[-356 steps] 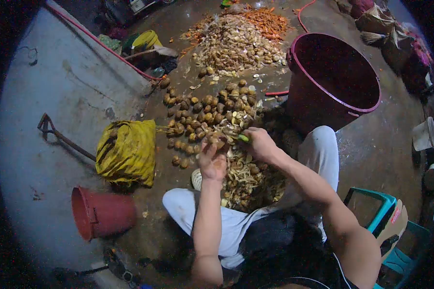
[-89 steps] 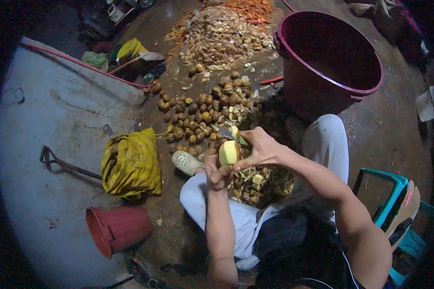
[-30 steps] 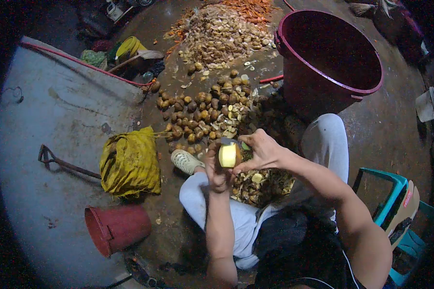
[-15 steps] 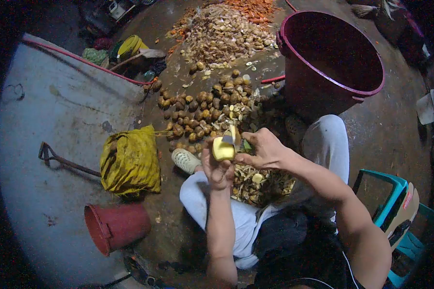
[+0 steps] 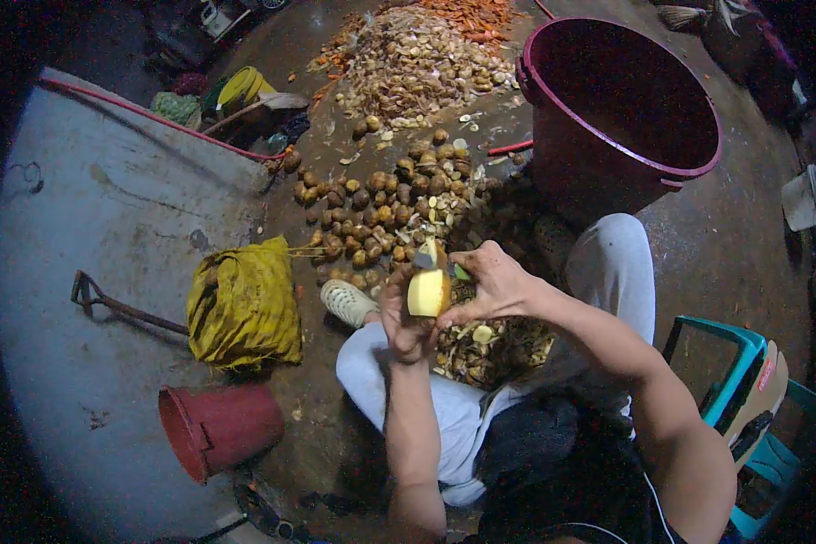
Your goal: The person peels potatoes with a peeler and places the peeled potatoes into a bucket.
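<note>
Cupped in my left hand (image 5: 406,317) is a partly peeled round root vegetable (image 5: 425,295), its flesh pale yellow and brown skin left on the right side. My right hand (image 5: 491,283) is closed around the green handle of a knife (image 5: 424,260). The grey blade lies across the top of the vegetable, and a strip of peel (image 5: 432,245) stands up beside it. My right thumb is close to the vegetable's lower right side. Under my hands lies a heap of peelings (image 5: 485,349). Beyond them, several unpeeled brown roots (image 5: 372,213) are spread over the floor.
A large maroon tub (image 5: 571,154) stands at the right front. Farther off are a pale heap of peelings (image 5: 417,68) and orange scraps (image 5: 476,18). To the left are a yellow sack (image 5: 245,304), a tipped red bucket (image 5: 231,426) and a shovel handle (image 5: 127,308). A teal stool (image 5: 743,340) stands right.
The blade has moved toward the vegetable's far end, slightly left. The vegetable has turned in my left hand, showing a longer peeled face and brown skin on its right.
</note>
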A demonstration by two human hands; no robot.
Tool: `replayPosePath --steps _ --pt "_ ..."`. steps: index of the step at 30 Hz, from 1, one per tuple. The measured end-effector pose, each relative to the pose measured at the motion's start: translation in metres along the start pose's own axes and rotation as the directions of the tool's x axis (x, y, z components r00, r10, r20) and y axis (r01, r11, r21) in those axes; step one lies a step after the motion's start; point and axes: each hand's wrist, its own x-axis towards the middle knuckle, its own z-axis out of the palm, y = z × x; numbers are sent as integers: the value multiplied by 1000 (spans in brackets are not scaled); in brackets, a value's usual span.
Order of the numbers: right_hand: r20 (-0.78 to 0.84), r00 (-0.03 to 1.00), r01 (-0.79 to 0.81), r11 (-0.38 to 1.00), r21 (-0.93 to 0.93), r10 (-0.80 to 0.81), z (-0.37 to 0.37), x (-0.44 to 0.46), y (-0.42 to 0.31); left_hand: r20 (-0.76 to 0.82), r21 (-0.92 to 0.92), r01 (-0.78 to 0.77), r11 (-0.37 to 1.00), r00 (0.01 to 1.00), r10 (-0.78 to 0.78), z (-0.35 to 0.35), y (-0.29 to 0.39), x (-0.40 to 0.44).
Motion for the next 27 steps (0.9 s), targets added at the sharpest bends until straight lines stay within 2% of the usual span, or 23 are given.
replayPosePath --steps 3,4,6,8,9,11,16,18,19,21,23,27 --pt "-24 1000 1 998 -63 -3 -4 -2 -4 -23 -41 -60 997 998 59 2 -2 0" --pt "-22 1000 2 998 -64 -4 -3 -3 -2 -50 32 -39 999 998 41 1 0 0" --pt "-86 991 79 974 -213 -99 0 -3 0 -79 105 -16 994 997 24 3 1 0" --pt "-111 983 109 958 -267 -143 -1 -4 -2 -104 88 -142 986 983 151 11 -5 2" --pt "-134 973 137 937 -321 -188 -2 -4 -4 -104 87 -142 986 983 151 14 -5 2" --pt "-135 970 151 936 -319 -202 -1 -4 0 -161 94 -146 985 974 160 17 -6 3" --pt "-97 971 177 931 -320 -218 -1 -4 0 -152 -14 -121 993 981 117 12 -6 4" --pt "-76 996 29 990 -138 -40 0 -2 1 -156 -21 -122 992 981 117 4 -5 5" --pt "-79 997 -26 997 -70 20 -1 0 2 -113 -41 -54 998 992 49 -3 -3 3" --pt "-27 998 -60 997 -48 59 -4 1 4 -45 -90 34 995 998 -38 2 3 2" --pt "29 993 -111 994 -11 111 -5 1 0 -36 -73 32 997 999 -34 2 -1 1" --pt "51 996 -72 997 42 70 -6 1 -2 2 -61 44 997 999 -44 1 0 0"
